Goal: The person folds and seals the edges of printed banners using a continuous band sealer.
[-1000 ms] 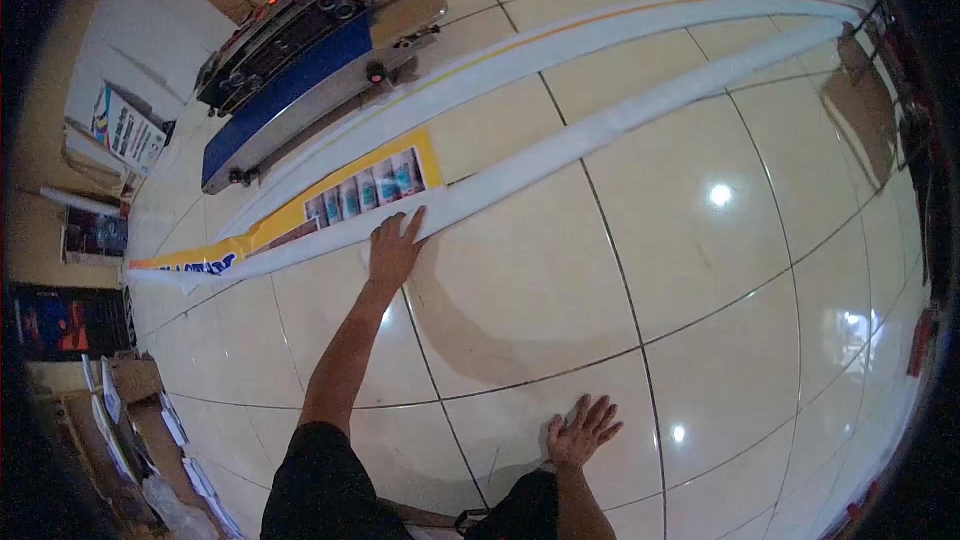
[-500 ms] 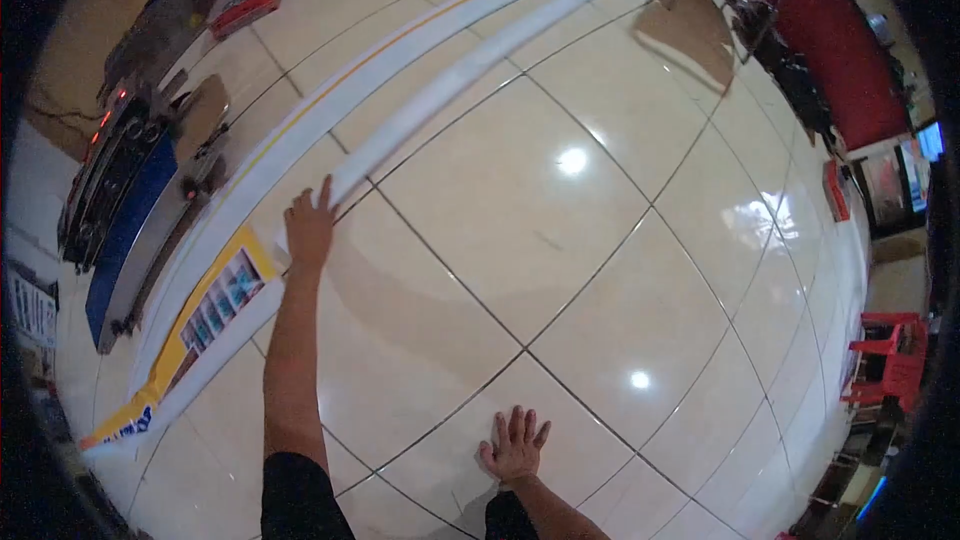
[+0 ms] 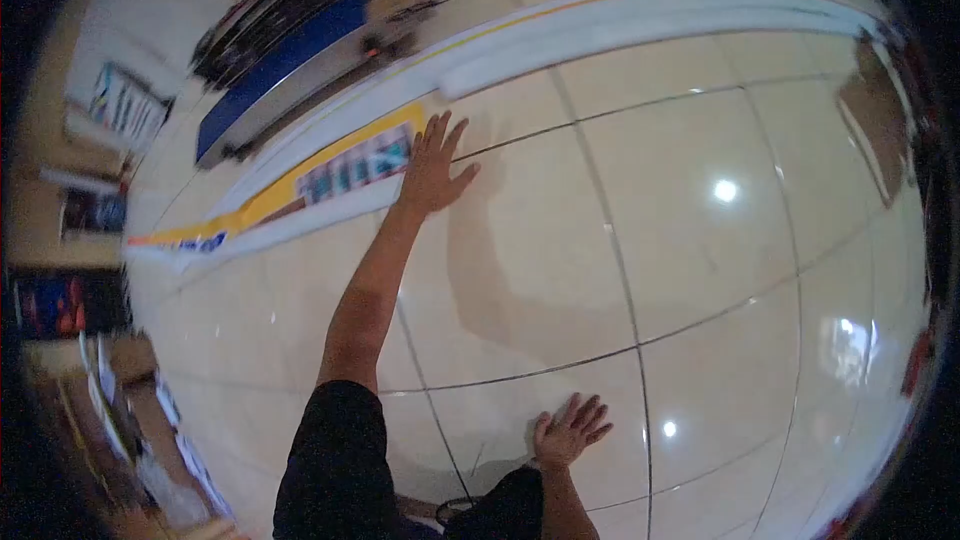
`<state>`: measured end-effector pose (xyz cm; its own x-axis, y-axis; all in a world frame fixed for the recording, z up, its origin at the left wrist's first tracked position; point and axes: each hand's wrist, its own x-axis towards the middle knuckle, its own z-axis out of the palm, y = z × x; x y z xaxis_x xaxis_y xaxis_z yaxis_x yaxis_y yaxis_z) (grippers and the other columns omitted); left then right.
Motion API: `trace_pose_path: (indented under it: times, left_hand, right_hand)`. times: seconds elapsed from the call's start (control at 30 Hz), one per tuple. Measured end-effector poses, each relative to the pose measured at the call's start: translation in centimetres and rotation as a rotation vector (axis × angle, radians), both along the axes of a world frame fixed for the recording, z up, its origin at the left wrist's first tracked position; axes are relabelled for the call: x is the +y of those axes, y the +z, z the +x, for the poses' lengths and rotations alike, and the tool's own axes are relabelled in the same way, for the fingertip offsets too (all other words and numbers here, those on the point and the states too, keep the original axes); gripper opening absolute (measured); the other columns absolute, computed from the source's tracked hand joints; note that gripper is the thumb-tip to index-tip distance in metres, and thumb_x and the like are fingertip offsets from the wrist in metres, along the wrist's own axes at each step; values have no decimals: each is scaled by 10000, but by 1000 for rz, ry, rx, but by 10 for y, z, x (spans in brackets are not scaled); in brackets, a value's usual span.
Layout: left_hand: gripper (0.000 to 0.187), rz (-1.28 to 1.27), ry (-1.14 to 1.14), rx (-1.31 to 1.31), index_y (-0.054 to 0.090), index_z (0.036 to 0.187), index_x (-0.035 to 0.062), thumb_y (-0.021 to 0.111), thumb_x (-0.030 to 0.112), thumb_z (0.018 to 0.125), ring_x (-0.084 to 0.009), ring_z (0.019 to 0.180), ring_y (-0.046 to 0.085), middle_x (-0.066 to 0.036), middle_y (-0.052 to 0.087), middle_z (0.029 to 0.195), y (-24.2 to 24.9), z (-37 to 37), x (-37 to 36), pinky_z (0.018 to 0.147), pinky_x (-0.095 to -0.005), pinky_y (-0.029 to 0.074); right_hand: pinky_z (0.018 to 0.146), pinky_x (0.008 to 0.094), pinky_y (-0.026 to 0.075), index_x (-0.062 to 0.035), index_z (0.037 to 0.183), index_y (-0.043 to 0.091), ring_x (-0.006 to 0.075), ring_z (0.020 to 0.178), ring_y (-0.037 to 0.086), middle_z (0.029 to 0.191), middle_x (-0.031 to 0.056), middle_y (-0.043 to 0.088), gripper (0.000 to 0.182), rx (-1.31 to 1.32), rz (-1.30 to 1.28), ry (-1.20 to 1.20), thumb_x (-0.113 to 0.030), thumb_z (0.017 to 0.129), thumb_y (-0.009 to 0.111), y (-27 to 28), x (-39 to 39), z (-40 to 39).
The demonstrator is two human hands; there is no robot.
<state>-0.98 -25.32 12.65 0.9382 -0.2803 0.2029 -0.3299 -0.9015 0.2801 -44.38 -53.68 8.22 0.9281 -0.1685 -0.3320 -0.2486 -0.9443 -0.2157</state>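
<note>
A long banner [image 3: 255,210] lies across the tiled floor, its printed left part yellow with a row of small pictures. To the right it continues as a long white folded strip [image 3: 600,37] with a thin orange line along it. My left hand [image 3: 432,168] reaches out with spread fingers, fingertips right at the right end of the printed part and the thumb pointing away over the tiles. Palm down on the floor close to my body, my right hand [image 3: 572,432] has its fingers apart and holds nothing.
Behind the banner stands a long blue and grey machine [image 3: 290,70] with red lights. A brown panel [image 3: 875,120] is at the far right, near the strip's end. Framed pictures [image 3: 130,110] and flat boards [image 3: 160,440] are along the left side.
My view has turned left. The white strip has moved against the banner, where floor showed between them before. My left hand has left the strip's end for the printed part; my right hand stays down.
</note>
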Motion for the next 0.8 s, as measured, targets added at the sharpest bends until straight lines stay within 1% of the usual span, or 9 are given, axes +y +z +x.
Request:
trace_pose_path:
  times: [0.07, 0.23, 0.27, 0.33, 0.37, 0.43, 0.5, 0.63, 0.8]
  left_hand:
    - [806, 386, 213, 16, 345, 1417, 77, 718, 314, 743, -388, 1353, 306, -257, 338, 1434, 4, -64, 57, 1085, -504, 270]
    - [668, 88, 287, 254, 447, 1316, 5, 671, 168, 707, -406, 1195, 465, -242, 506, 1278, -17, -156, 192, 1016, -499, 358]
    - [599, 165, 303, 25, 493, 1263, -14, 651, 153, 710, -405, 1102, 534, -246, 562, 1191, -45, -178, 196, 981, -489, 399]
    - [558, 134, 301, 151, 527, 1250, 26, 643, 185, 729, -403, 1022, 537, -226, 575, 1109, -40, -200, 189, 903, -524, 408]
    - [464, 174, 309, 242, 574, 1164, 29, 646, 209, 742, -381, 1025, 530, -175, 572, 1077, 0, -218, 165, 904, -511, 407]
    - [610, 7, 300, 142, 551, 1221, 54, 720, 362, 722, -402, 1087, 487, -217, 530, 1161, 5, -253, 145, 903, -572, 362]
    - [644, 93, 291, 28, 558, 1189, 44, 731, 437, 709, -392, 1225, 418, -212, 501, 1231, -5, -299, 131, 994, -593, 301]
    - [616, -13, 340, 266, 502, 1269, 65, 699, 350, 759, -344, 1363, 286, -155, 458, 1341, -18, -410, 94, 1091, -644, 161]
    - [609, 84, 259, 98, 449, 1356, 88, 617, 307, 813, -318, 1357, 325, -155, 438, 1388, -28, -497, 26, 1102, -644, 140]
  right_hand:
    - [1079, 680, 30, -90, 1464, 278, 472, 1400, 115, 1512, 260, 182, 739, -31, -83, -26, -452, 854, 486, -3, -2, 1]
    - [1091, 652, 35, -94, 1491, 203, 455, 1410, 105, 1544, 220, 128, 703, -142, -184, 107, -477, 922, 356, -14, -3, 1]
    - [1095, 644, 36, -97, 1493, 199, 448, 1413, 106, 1546, 217, 122, 690, -199, -245, 95, -475, 932, 334, -14, -3, 3]
    - [1099, 636, 37, -101, 1495, 194, 440, 1416, 107, 1549, 214, 116, 677, -278, -272, 122, -474, 943, 312, -4, 6, 15]
    - [1100, 632, 46, -114, 1498, 191, 423, 1421, 105, 1553, 197, 115, 670, -222, -292, 71, -482, 950, 300, 3, 10, 15]
    - [1101, 628, 54, -126, 1502, 187, 406, 1427, 103, 1558, 181, 113, 663, -167, -323, 24, -490, 956, 288, 2, 8, 12]
    - [1097, 634, 72, -150, 1506, 183, 371, 1436, 97, 1568, 137, 111, 668, -241, -345, 16, -516, 956, 286, -9, -3, 7]
    - [1082, 651, 97, -209, 1511, 164, 337, 1441, 105, 1574, 99, 107, 680, -352, -408, 38, -566, 947, 295, -35, -12, 6]
    - [1067, 672, 105, -231, 1513, 140, 351, 1436, 108, 1574, 102, 99, 688, -353, -361, 32, -592, 946, 286, -32, -24, 14]
